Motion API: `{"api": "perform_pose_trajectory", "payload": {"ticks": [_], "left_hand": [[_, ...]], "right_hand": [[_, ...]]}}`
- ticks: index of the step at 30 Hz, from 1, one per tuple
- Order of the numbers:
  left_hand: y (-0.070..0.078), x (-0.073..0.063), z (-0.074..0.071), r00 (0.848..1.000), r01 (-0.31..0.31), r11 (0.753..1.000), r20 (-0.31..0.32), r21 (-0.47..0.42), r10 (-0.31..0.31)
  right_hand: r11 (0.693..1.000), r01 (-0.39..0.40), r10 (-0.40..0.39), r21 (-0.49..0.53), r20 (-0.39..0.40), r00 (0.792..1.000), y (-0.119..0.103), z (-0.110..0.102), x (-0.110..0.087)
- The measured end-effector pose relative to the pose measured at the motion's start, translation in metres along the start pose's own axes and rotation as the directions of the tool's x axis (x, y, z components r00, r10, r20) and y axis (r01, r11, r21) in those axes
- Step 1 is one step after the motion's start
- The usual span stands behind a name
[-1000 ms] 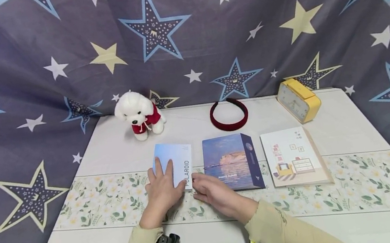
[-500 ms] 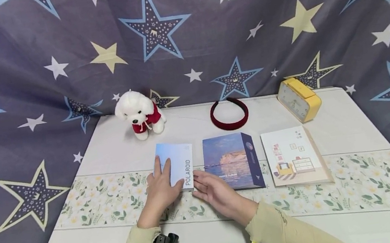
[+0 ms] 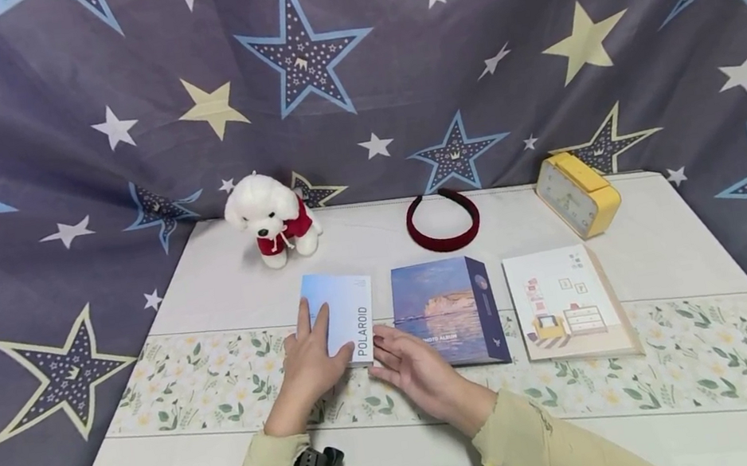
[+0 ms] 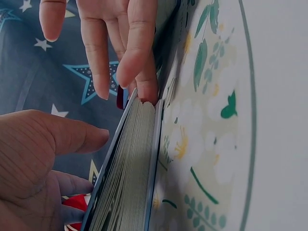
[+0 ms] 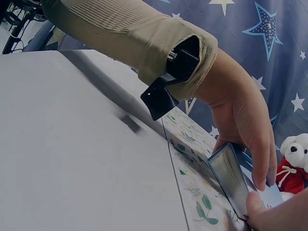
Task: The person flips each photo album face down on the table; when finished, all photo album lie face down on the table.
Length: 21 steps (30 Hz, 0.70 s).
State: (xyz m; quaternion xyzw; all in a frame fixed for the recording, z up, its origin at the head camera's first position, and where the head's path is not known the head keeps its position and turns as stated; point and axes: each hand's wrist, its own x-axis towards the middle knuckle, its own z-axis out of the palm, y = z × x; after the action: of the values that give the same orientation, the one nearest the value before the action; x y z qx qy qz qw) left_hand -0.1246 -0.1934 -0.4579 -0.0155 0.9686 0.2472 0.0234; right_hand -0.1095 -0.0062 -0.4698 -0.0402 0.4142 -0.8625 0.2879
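A light-blue and white photo album (image 3: 356, 300) marked POLAROID lies flat on the table, left of two other books. My left hand (image 3: 308, 362) rests on its left part, fingers straight and spread, thumb over the lower part of the cover. My right hand (image 3: 423, 370) is at the album's lower right corner, palm turned inward, fingertips right at the edge. In the left wrist view, the album's thick page block (image 4: 132, 163) shows between the covers, with right-hand fingertips at its far corner. In the right wrist view, the left fingers (image 5: 262, 163) overlap the cover.
A blue photo album (image 3: 438, 304) with a seascape and a white illustrated book (image 3: 565, 301) lie to the right. Behind stand a white plush dog (image 3: 269, 212) and a yellow alarm clock (image 3: 587, 189), with a dark red headband (image 3: 447, 242) between. A starry cloth hangs behind the table.
My left hand has shifted slightly left and toward me on the cover, its thumb lying less far down. The right hand has stayed nearly in place. The head view has drifted slightly.
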Motion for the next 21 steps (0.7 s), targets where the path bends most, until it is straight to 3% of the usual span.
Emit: {"api": "perform_pose_trajectory", "payload": {"ticks": [21], "left_hand": [[0.0008,0.0007,-0.0017,1.000,0.013,1.000,-0.010,-0.028,-0.013]], "right_hand": [[1.000,0.018,-0.018,0.018,-0.004,1.000,-0.0009,0.0026,-0.0010]]}}
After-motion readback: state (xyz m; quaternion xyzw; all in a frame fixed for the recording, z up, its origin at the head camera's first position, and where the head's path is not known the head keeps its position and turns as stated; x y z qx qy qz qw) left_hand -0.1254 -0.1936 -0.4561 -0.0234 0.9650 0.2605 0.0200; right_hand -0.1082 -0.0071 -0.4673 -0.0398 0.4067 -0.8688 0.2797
